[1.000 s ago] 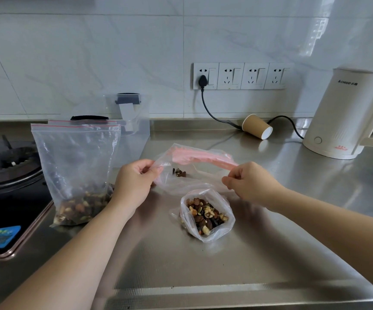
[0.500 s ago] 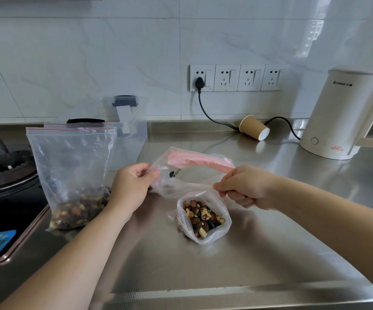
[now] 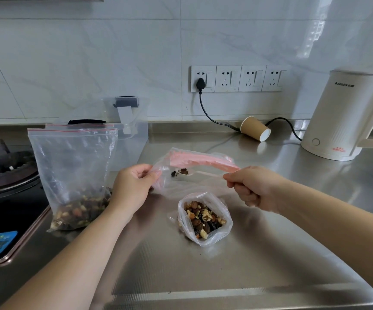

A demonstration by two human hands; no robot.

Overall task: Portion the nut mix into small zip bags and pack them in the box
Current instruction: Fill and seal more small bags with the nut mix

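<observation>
My right hand [image 3: 251,189] has dropped a little since a moment ago, clenched on a white spoon [image 3: 200,173] inside the pink-topped zip bag [image 3: 194,168]; my left hand [image 3: 131,186] pinches its left edge. The filled small bag [image 3: 205,218] stands just nearer, the big nut bag [image 3: 73,171] left, bare counter [image 3: 237,271] near me.
</observation>
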